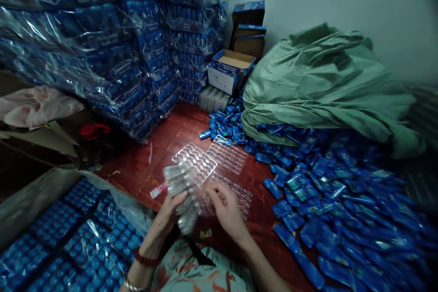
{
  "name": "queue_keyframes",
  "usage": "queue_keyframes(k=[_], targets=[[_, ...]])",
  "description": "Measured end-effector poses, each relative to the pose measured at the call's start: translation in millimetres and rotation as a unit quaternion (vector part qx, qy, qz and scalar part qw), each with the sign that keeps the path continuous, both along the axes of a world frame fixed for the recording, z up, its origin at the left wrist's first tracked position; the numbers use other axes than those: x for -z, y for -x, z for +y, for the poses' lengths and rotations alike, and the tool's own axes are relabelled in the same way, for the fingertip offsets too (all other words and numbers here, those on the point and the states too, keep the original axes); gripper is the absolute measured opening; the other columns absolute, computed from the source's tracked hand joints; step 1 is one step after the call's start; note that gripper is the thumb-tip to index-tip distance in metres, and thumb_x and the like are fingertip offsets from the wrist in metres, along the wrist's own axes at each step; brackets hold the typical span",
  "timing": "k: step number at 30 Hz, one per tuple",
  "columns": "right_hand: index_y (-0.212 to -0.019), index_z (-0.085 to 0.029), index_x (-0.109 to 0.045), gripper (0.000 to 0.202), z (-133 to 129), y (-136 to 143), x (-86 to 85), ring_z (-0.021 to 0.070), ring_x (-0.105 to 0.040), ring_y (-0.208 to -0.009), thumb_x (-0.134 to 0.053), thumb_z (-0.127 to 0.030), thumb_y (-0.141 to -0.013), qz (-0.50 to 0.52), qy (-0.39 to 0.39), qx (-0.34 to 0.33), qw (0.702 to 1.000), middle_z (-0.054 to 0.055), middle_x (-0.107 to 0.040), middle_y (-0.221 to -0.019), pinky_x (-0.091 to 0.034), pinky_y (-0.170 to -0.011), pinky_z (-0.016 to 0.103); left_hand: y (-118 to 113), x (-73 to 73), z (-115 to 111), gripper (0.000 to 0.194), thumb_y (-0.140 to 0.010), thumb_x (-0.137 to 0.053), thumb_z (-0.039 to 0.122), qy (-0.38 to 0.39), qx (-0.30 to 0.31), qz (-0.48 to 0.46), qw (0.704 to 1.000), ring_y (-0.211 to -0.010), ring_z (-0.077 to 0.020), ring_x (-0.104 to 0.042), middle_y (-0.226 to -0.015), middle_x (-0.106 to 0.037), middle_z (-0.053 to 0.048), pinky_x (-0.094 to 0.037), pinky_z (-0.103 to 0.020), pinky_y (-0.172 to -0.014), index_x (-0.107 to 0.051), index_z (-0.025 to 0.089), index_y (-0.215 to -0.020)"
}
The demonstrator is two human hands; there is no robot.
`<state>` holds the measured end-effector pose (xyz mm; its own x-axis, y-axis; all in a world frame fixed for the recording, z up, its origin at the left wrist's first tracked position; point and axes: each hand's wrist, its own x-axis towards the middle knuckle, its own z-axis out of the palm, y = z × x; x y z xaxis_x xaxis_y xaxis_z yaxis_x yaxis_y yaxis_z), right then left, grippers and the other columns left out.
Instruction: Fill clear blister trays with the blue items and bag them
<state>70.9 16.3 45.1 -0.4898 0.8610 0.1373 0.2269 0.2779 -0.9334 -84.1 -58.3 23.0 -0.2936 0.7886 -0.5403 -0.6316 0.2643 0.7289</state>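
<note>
My left hand (171, 210) grips a stack of clear plastic trays (182, 182) above the red floor, with the thumb on top. Beside it, my right hand (224, 203) has its fingers pinched at the right edge of the trays, where a single tray looks blurred. Beyond my hands, a clear moulded tray (195, 159) lies on the floor. Another clear tray (227, 155) lies to its right, and a third (242, 194) is partly hidden behind my right hand.
Blue packets (318, 191) are heaped at the right, partly under a green cloth (318, 82). Plastic-wrapped blue packs (137, 45) are stacked at the left and back. An open box (224, 75) stands at the back on trays. A blue-filled container (85, 237) is at lower left.
</note>
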Motion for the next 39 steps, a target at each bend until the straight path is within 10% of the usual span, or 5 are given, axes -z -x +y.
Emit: queue_keyframes(k=[4,9,18,27,39], targets=[[-0.08,-0.019,-0.058,0.019,16.7,-27.2,2.7,0.0181,-0.053,-0.083,-0.042,-0.02,-0.091,-0.198,-0.31,0.105,0.924,0.007,-0.062,-0.085,-0.034,-0.084,0.035,17.3,-3.2,3.3,0.054,-0.049,-0.079,0.043,0.043,-0.074,-0.043,0.995,-0.073,-0.0228,-0.066,-0.083,-0.068,-0.005,-0.053,-0.037,-0.073,-0.06,0.016,-0.092],[-0.087,-0.019,-0.06,0.014,18.4,-34.2,27.7,0.0194,-0.053,-0.083,-0.047,-0.018,-0.09,-0.301,-0.379,0.046,0.874,0.007,-0.063,-0.088,-0.032,-0.084,0.037,21.5,-1.1,7.0,0.057,-0.052,-0.078,0.042,0.027,-0.091,0.002,0.995,-0.077,-0.0213,-0.066,-0.083,-0.068,-0.002,-0.053,-0.034,-0.074,-0.059,0.018,-0.099],[-0.091,-0.022,-0.062,0.011,-29.0,0.5,12.8,0.0161,-0.055,-0.086,-0.057,-0.03,-0.086,-0.038,-0.027,-0.073,0.996,0.002,-0.063,-0.089,-0.04,-0.077,0.027,-18.1,8.0,-0.4,0.06,-0.059,-0.074,0.047,0.011,-0.031,0.022,0.999,-0.08,-0.0201,-0.063,-0.089,-0.066,-0.005,-0.049,-0.032,-0.076,-0.057,0.015,-0.107],[-0.07,-0.02,-0.066,0.006,-24.9,8.4,4.2,0.0146,-0.054,-0.076,-0.07,-0.024,-0.071,0.054,0.133,-0.047,0.989,0.001,-0.061,-0.077,-0.042,-0.072,0.025,-23.7,-13.0,12.3,0.072,-0.059,-0.076,0.041,0.001,-0.012,0.171,0.985,-0.082,-0.0176,-0.06,-0.09,-0.063,-0.002,-0.047,-0.027,-0.075,-0.042,0.019,-0.118],[-0.063,-0.016,-0.061,0.017,-9.0,13.3,6.2,0.0109,-0.049,-0.066,-0.068,-0.03,-0.068,0.137,0.336,-0.147,0.92,-0.001,-0.057,-0.069,-0.037,-0.062,0.022,-14.5,-6.4,6.2,0.059,-0.059,-0.076,0.039,-0.041,0.047,0.109,0.992,-0.094,-0.0228,-0.061,-0.099,-0.066,-0.006,-0.047,-0.03,-0.081,-0.054,0.015,-0.108]])
